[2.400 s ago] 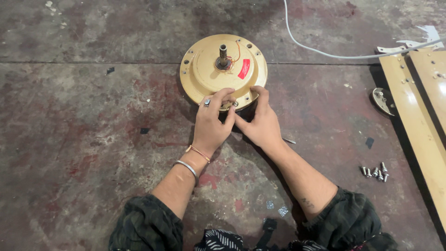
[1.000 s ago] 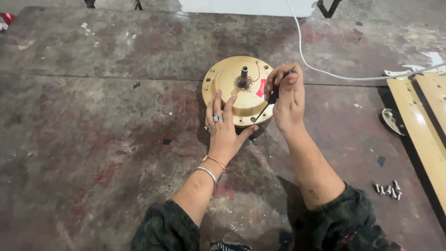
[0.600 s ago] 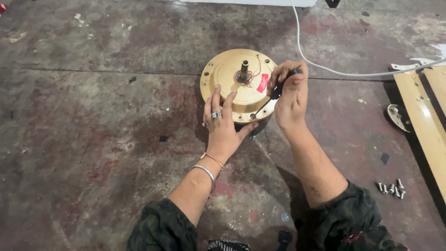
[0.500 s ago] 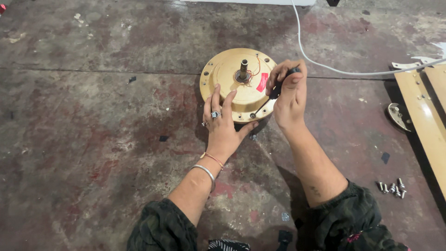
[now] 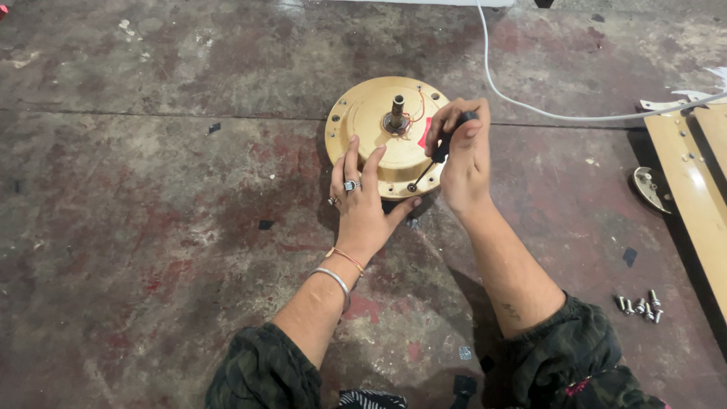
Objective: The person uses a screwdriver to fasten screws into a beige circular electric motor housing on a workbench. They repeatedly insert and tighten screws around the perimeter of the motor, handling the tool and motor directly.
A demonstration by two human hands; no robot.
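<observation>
A round, gold-coloured motor housing (image 5: 382, 136) lies flat on the stained concrete floor (image 5: 151, 227), a little above and right of the frame's centre. A short metal shaft (image 5: 397, 112) stands upright from its middle, thin red wires curl beside the shaft, and a small red patch shows on the disc's right part.

The left hand (image 5: 362, 204) rests palm-down on the lower left part of the housing, fingers spread and flat against the metal, not gripping anything; the thumb reaches toward the lower rim. Rings sit on two fingers, and a silver bangle and a thin orange band circle the wrist.

The right hand (image 5: 462, 155) is at the housing's right edge, fingers curled tight around the black handle of a screwdriver (image 5: 435, 155). The tool slants down and to the left, its tip meeting the lower right rim of the disc.

A white cable (image 5: 530, 110) runs from the top of the frame to the right edge, passing just behind the right hand. At the right edge lie long gold-coloured panels (image 5: 693, 197), with a small rounded metal part (image 5: 647, 188) beside them. A cluster of loose screws (image 5: 640, 305) lies on the floor at lower right, well apart from the housing. Dark patterned sleeves cover both forearms at the bottom of the frame.
</observation>
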